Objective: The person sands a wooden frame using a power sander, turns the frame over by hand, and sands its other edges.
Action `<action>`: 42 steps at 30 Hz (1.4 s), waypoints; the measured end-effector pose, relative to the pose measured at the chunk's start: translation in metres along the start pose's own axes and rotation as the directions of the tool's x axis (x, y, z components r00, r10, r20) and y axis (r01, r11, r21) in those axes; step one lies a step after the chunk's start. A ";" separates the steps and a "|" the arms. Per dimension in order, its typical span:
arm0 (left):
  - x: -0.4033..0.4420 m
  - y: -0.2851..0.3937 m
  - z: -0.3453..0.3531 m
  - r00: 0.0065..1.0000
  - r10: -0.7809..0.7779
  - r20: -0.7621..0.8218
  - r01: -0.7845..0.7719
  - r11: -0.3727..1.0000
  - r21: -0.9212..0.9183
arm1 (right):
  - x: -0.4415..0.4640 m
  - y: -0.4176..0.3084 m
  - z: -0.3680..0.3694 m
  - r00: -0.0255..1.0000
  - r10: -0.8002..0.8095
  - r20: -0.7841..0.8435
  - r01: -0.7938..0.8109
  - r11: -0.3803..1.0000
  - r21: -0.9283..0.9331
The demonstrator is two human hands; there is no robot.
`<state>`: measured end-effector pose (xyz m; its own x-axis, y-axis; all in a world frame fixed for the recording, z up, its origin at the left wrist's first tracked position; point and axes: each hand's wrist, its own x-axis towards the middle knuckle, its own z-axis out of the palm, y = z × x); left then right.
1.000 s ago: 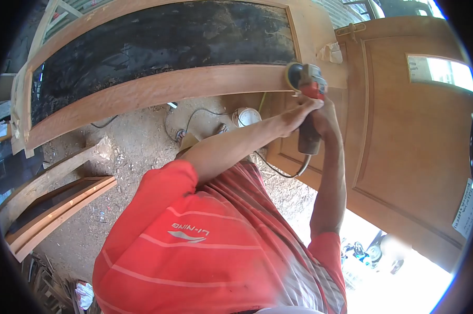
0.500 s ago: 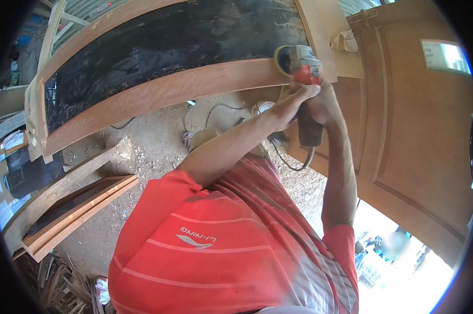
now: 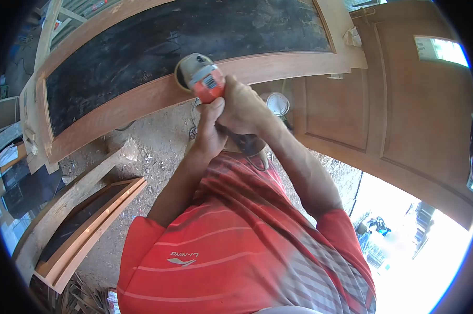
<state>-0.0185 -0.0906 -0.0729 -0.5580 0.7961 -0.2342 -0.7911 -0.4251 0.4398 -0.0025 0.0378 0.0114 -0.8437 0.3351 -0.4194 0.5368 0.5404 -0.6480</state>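
Note:
An angle grinder [image 3: 208, 83] with a grey head, an orange-red collar and a dark body is held in both my hands. Its yellow-edged disc [image 3: 180, 75] lies at the inner edge of the front wooden rail [image 3: 147, 94], beside a black panel [image 3: 158, 49]. I cannot tell whether the disc touches the wood. My left hand [image 3: 210, 128] grips the tool from the left, thumb up near the collar. Wrapped over the body from the right is my right hand [image 3: 244, 107], which partly hides the tool. A cord hangs from its rear end.
A brown panelled door [image 3: 346, 110] stands at the right. Beneath the frame is a round white-rimmed container [image 3: 277, 103]. At the left lie a curved wooden piece [image 3: 79, 191] and a smaller wooden frame [image 3: 98, 230]. Wood scraps [image 3: 82, 295] and shavings litter the floor.
Both hands and the grinder have moved left along the front rail, from near its right end to about the middle. My arms no longer cross toward the right.

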 end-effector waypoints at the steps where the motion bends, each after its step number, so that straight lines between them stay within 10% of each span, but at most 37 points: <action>1: -0.003 0.004 -0.007 1.000 0.027 -0.003 -0.027 0.999 0.030 | -0.001 -0.011 -0.002 0.998 -0.024 0.057 0.023 0.999 0.022; 10: 0.076 -0.095 0.055 0.959 -0.237 0.157 0.252 0.964 -0.081 | -0.032 0.090 -0.077 0.972 0.144 -0.185 -0.118 0.982 0.146; 20: 0.162 -0.216 0.159 0.810 -0.538 0.235 0.474 0.835 0.278 | -0.070 0.257 -0.181 0.852 0.385 -0.355 -0.240 0.890 0.389; 42: -0.052 0.008 -0.017 0.993 -0.109 0.048 0.106 0.992 0.062 | -0.050 -0.021 0.030 0.993 0.116 0.008 -0.116 0.993 0.014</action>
<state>-0.0002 -0.1424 -0.0716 -0.4556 0.8575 -0.2390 -0.8288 -0.3107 0.4653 0.0285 -0.0133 0.0272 -0.7754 0.3895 -0.4970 0.6314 0.4867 -0.6037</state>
